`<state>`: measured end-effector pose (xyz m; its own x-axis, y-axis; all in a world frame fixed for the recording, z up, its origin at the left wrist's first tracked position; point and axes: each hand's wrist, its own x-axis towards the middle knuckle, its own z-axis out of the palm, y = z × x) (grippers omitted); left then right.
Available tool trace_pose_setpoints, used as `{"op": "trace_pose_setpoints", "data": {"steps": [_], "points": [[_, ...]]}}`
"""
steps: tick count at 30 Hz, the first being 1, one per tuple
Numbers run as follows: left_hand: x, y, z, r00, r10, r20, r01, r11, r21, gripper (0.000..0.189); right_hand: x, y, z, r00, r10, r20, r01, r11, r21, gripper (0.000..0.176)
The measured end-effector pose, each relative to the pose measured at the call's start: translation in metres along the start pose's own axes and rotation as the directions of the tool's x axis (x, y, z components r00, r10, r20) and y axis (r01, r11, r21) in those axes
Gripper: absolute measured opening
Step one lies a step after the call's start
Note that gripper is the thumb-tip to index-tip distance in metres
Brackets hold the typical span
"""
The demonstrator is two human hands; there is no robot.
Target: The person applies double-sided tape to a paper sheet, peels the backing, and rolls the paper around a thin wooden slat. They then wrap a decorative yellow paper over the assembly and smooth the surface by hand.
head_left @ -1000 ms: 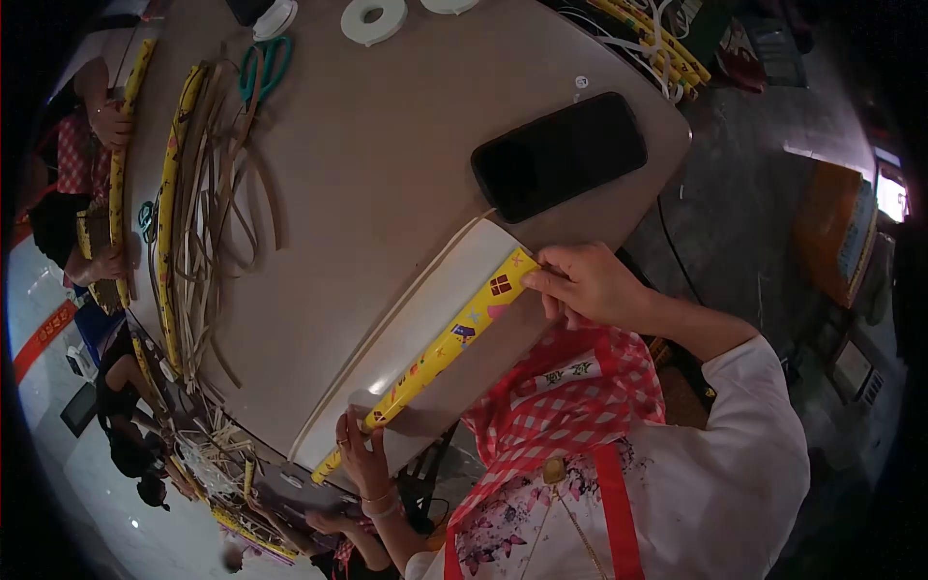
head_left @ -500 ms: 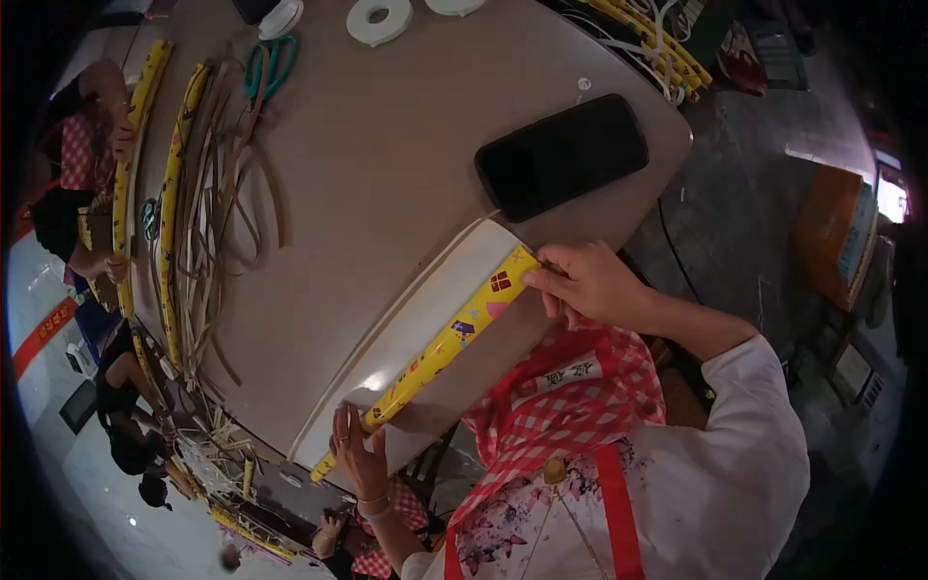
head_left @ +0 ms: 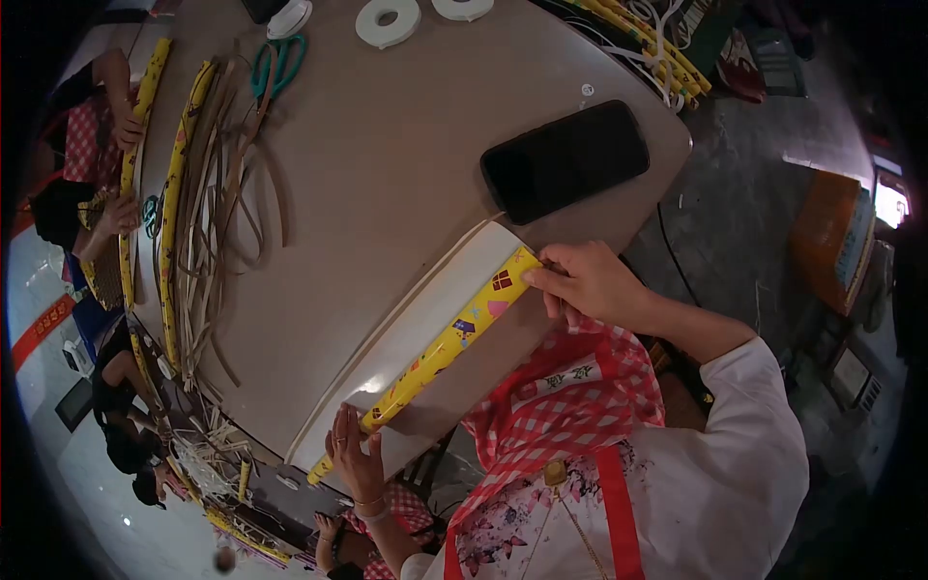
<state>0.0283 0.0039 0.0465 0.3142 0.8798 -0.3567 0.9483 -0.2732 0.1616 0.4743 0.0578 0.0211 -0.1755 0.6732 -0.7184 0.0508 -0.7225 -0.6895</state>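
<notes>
A long sheet of patterned paper lies diagonally on the table, its white underside (head_left: 425, 298) facing up. Its near edge is turned over into a yellow patterned strip (head_left: 447, 346), and a thin tan strip (head_left: 382, 324) lies along the far edge. At the upper right end, my right hand (head_left: 585, 280) is closed, pinching the yellow edge between thumb and fingers. Toward the lower left end, my left hand (head_left: 356, 452) lies across the folded edge, fingers on the far side and thumb on the near side. A bit of yellow shows beyond it.
Beyond the sheet lies a black phone (head_left: 565, 162). Left are tan strips (head_left: 208, 222), a finished-looking yellow roll (head_left: 179, 174) and teal-handled scissors (head_left: 278, 66). White tape rolls (head_left: 387, 21) lie at the back. A co-worker's hand (head_left: 126, 130) touches another yellow roll (head_left: 145, 97).
My two hands and the sheet hold almost the same place. On the left, the co-worker's hands have moved along the yellow roll and are closer together. The view has shifted slightly.
</notes>
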Motion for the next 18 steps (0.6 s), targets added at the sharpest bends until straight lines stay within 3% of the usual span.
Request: {"op": "trace_pose_setpoints", "data": {"steps": [2,10,18], "points": [[0.001,0.000,-0.003,1.000,-0.002,0.000,0.002,1.000,-0.023,0.061,0.001,-0.003,-0.001,0.996,0.086,0.020,-0.086,0.995,0.047,0.028],[-0.001,-0.002,0.003,0.997,-0.073,-0.009,0.072,0.995,-0.066,0.058,0.004,-0.007,0.001,0.997,0.077,-0.006,-0.076,0.997,0.024,0.029],[-0.002,0.000,0.005,0.997,-0.047,-0.068,0.042,0.996,-0.079,0.062,0.007,-0.009,0.004,0.997,0.061,-0.048,-0.061,0.998,-0.013,0.034]]}}
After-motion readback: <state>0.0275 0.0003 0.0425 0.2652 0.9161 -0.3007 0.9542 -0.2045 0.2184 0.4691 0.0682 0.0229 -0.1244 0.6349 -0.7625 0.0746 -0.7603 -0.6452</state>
